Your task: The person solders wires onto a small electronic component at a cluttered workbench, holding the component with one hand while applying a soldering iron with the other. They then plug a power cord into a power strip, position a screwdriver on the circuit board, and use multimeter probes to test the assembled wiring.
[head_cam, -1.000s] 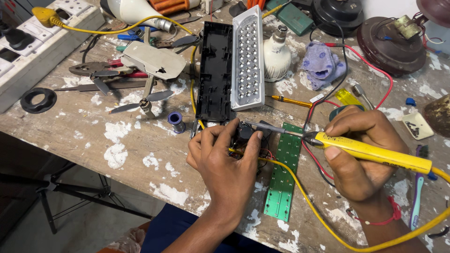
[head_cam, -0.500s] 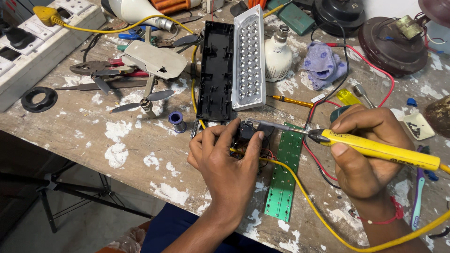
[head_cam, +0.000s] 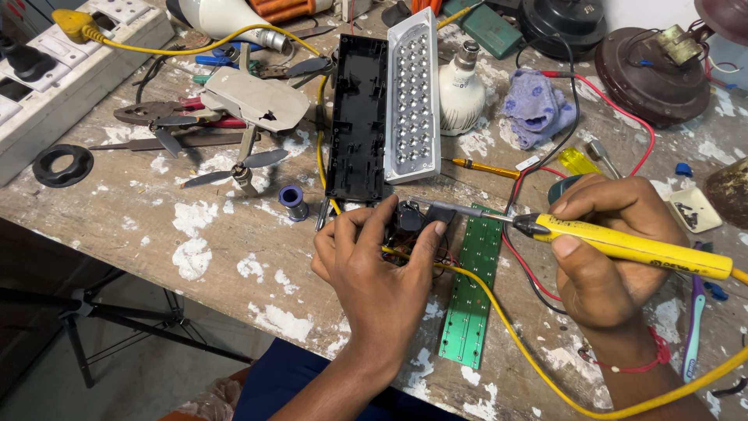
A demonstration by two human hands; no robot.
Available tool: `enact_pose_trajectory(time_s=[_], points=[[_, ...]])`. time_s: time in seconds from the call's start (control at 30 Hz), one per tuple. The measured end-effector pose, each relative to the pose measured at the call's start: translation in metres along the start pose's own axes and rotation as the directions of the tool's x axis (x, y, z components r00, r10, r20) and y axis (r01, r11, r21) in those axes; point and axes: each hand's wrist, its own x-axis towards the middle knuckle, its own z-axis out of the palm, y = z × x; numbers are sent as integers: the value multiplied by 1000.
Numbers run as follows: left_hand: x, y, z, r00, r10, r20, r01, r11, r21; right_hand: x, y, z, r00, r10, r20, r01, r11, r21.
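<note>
left hand (head_cam: 382,265) pinches small black part (head_cam: 409,222) | right hand (head_cam: 612,249) grips yellow soldering iron (head_cam: 631,245)

A worn wooden workbench (head_cam: 195,249), blotched with white paint, fills the view. Below its near edge lies a grey floor (head_cam: 132,374) crossed by black metal legs (head_cam: 117,323). Even light falls throughout.

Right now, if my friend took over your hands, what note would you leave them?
Left hand pinches a small dark part on the bench, beside the green circuit board.
Right hand holds the yellow soldering iron, its tip at that part.
Done: the lamp's black casing lies open beside its white LED panel.
Left: cannot tell if the joint is made; the lamp is not closed up.
</note>
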Motion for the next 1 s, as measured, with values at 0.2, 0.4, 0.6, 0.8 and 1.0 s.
enact_pose_trajectory(time_s=[0.2,0.4,0.6,0.8,1.0], points=[[-1,-1,3,999,23,37,-24,999,27,-1,2,-4,999,11,-45,-10,1000,28],[-1,1,0,999,-2,46,1,1000,25,-1,1,-3,996,35,-77,-32,998,46],[-8,8,-8,1000,27,-8,-27,1000,-3,1,-5,0,980,146,-137,-120,976,179],[-11,5,-20,947,318,-48,-312,944,104,4,-6,-1,974,154,-166,-115,968,224],[-3,4,-30,838,540,74,-545,823,163,4,-4,-2,970,167,-177,-122,963,238]])
